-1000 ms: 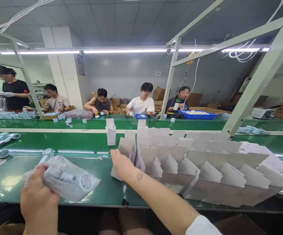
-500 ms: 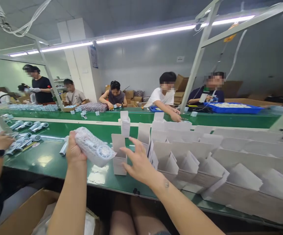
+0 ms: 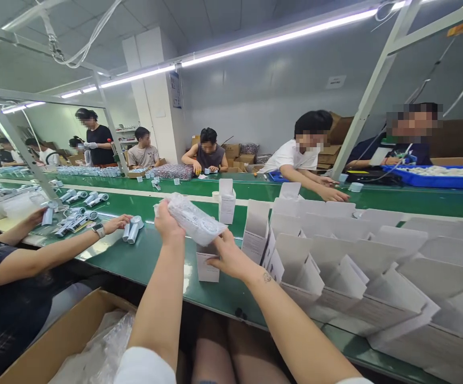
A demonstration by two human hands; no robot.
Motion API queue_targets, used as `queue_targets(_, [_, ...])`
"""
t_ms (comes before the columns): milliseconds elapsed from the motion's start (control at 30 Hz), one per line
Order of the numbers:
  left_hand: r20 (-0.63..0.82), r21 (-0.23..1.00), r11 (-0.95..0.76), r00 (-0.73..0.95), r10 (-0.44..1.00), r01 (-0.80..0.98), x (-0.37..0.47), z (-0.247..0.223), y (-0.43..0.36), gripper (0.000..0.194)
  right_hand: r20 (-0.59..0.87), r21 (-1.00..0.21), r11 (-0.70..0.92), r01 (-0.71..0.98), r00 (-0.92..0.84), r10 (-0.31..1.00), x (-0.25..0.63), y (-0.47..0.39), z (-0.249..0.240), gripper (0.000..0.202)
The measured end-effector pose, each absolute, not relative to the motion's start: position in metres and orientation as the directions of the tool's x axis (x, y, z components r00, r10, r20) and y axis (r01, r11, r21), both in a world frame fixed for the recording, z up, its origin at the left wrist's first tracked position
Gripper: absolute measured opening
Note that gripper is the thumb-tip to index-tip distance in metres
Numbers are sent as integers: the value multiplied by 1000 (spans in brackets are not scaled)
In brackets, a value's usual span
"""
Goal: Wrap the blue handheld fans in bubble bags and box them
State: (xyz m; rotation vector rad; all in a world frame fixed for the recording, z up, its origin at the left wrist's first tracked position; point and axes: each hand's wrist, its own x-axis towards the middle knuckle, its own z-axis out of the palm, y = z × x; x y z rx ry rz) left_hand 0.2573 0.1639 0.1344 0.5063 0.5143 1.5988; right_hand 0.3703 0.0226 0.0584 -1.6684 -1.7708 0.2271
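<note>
A bubble-wrapped package [image 3: 194, 217], with something pale and bluish inside, is tilted in the grasp of my left hand [image 3: 168, 223]. Its lower right end hangs over a small white box [image 3: 207, 271] standing upright on the green table. My right hand [image 3: 231, 256] grips that box from the right side, thumb across its front and fingers up by the package's end. The package covers the box's upper part, so whether its end is inside the opening is hidden.
Rows of open white boxes [image 3: 335, 277] fill the right of the table [image 3: 155, 266]. Another white box [image 3: 226, 205] stands farther back. At left a co-worker's hand [image 3: 119, 223] touches light-blue handheld devices [image 3: 133, 230]. A carton [image 3: 67, 341] with plastic wrapping sits below.
The package has moved over the small box, and my right hand has closed around that box. My view has turned left; the co-worker at left has reached forward to the devices.
</note>
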Motion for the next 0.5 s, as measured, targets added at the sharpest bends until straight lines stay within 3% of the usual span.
queue_targets(100, [83,678,-247,-262,961,-693,255,120,168,17,331,-648,137,749,116,936,376,27,49,65])
queue_targets(200, [363,740,-508,-374,853,-441,243,115,164,19,348,-713,174,679,128,929,378,34,39,64])
queue_targets(267, [624,676,-693,-305,720,-253,239,119,153,19,384,-724,194,662,154,910,376,39,31,68])
queue_targets(333, [791,564,-803,-151,593,-195,243,126,138,17,425,-720,197,665,199,883,371,42,25,71])
queue_targets(400, [829,523,-816,-76,554,-247,253,132,126,15,438,-727,182,662,242,866,368,44,20,77])
queue_targets(500, [719,604,-723,-160,676,-337,265,132,122,13,409,-764,128,632,322,854,367,43,17,86])
